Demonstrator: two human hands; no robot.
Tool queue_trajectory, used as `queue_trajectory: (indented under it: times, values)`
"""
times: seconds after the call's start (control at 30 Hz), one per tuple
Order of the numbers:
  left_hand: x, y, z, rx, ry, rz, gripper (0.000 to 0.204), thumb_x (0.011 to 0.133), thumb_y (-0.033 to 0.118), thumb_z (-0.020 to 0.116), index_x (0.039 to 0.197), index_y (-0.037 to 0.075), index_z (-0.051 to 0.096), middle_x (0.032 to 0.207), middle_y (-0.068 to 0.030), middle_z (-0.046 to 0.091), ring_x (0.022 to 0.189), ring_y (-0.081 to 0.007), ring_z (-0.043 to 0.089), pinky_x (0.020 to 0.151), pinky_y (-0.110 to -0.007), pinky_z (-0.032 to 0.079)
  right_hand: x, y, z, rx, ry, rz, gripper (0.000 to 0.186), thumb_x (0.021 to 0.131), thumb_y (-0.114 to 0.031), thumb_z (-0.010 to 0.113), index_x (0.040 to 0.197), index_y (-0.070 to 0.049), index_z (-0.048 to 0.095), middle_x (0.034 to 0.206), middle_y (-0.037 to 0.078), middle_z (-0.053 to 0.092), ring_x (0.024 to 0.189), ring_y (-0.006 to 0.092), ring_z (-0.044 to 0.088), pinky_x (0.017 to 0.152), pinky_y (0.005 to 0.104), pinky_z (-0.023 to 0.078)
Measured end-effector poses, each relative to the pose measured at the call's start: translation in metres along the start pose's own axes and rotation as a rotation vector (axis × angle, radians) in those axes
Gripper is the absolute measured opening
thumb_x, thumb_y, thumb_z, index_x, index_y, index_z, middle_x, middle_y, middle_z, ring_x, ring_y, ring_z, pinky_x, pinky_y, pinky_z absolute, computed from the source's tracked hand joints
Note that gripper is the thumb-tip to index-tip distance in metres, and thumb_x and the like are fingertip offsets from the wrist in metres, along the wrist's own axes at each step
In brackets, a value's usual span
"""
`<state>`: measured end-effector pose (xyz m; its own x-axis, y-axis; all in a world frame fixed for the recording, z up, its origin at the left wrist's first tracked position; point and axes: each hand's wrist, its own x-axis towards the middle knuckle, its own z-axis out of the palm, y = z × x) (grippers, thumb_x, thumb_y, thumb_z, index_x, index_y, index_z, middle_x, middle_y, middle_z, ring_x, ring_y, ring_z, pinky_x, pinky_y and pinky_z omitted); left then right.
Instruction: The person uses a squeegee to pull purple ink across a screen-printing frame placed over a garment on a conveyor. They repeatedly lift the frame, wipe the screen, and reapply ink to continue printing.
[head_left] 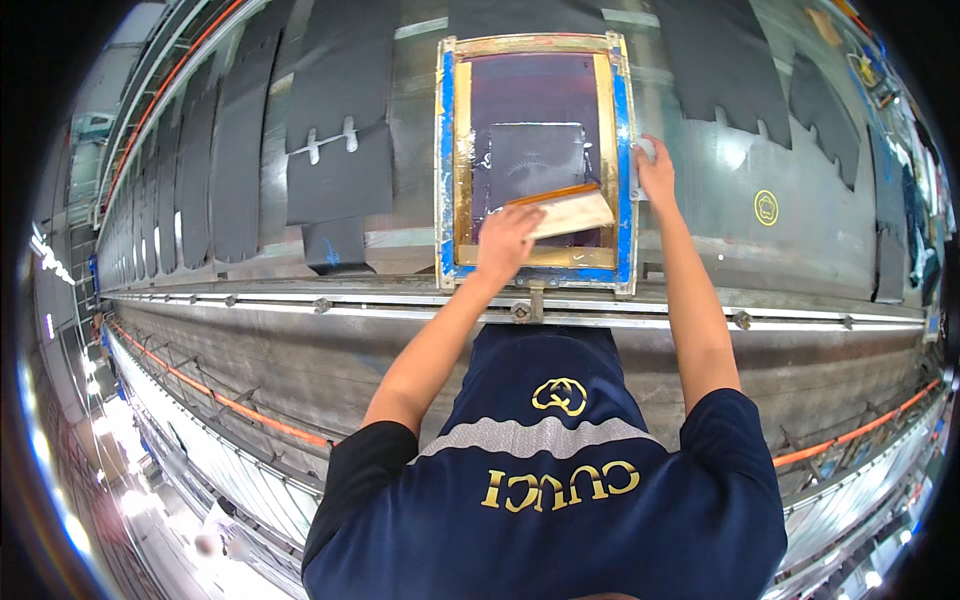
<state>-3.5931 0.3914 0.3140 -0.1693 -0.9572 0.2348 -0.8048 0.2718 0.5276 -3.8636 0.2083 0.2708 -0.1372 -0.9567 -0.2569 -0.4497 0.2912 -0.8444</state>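
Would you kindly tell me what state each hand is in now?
Left hand: closed, holding the squeegee.
Right hand: at the screen frame's right side; whether it grips is unclear.

This is looking like a printing workshop: a long metal table (800, 262) is stretching from side to side, dark flat pieces (340, 70) are lying along it, a metal rail (400, 307) is edging it, a screen frame (446, 150) and scraper (572, 213) are sitting there, and bright lights (133, 502) are glowing beyond.
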Motion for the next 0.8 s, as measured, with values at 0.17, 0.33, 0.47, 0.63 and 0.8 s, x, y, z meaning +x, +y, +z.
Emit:
queue_trajectory:
  times: [0.17, 0.33, 0.47, 0.63, 0.8]
  values:
    - [-0.043, 0.005, 0.004, -0.007, -0.155, 0.084, 0.058, 0.071, -0.004, 0.065, 0.126, 0.014, 0.066, 0.133, -0.004, 0.064, 0.127, -0.0273, 0.056, 0.104, -0.044, 0.045, 0.007, -0.002, 0.005, -0.022, 0.165, -0.163, 0.024, 0.097, -0.026, 0.065, 0.116, -0.014, 0.073, 0.101, 0.017, 0.074, 0.096, 0.027, 0.069, 0.087, 0.0387, 0.052]
    - [-0.061, -0.004, -0.038, -0.099, -0.094, 0.023, 0.058, 0.072, -0.006, 0.062, 0.128, 0.011, 0.064, 0.13, -0.0072, 0.062, 0.126, -0.0306, 0.055, 0.104, -0.044, 0.045, 0.012, -0.03, 0.009, 0.066, 0.205, -0.266, 0.022, 0.099, -0.027, 0.065, 0.112, -0.013, 0.074, 0.09, 0.009, 0.071, 0.079, 0.0154, 0.059, 0.077, 0.0323, 0.049]
    - [-0.078, -0.046, -0.085, -0.121, -0.063, -0.022, 0.056, 0.071, -0.006, 0.062, 0.125, 0.01, 0.066, 0.128, -0.0087, 0.063, 0.123, -0.0315, 0.056, 0.102, -0.044, 0.045, -0.017, -0.073, 0.057, 0.171, 0.148, -0.246, 0.022, 0.101, -0.027, 0.063, 0.111, -0.011, 0.073, 0.076, 0.004, 0.062, 0.07, 0.0111, 0.053, 0.068, 0.0309, 0.045]
    - [-0.117, -0.15, -0.171, -0.021, -0.071, -0.04, 0.058, 0.069, -0.006, 0.064, 0.124, 0.011, 0.068, 0.124, -0.0051, 0.066, 0.117, -0.0293, 0.059, 0.097, -0.044, 0.047, -0.07, -0.12, 0.193, 0.165, 0.155, -0.301, 0.023, 0.101, -0.026, 0.061, 0.111, -0.009, 0.072, 0.068, 0.002, 0.057, 0.062, 0.011, 0.049, 0.06, 0.0321, 0.042]
    - [-0.153, -0.252, -0.25, 0.002, -0.132, -0.036, 0.053, 0.069, -0.002, 0.07, 0.121, 0.011, 0.069, 0.121, -0.005, 0.067, 0.114, -0.0277, 0.06, 0.096, -0.042, 0.048, -0.108, -0.155, 0.317, 0.277, 0.123, -0.193, 0.023, 0.102, -0.027, 0.06, 0.111, -0.009, 0.071, 0.065, 0.0, 0.053, 0.058, 0.0081, 0.045, 0.055, 0.0299, 0.038]
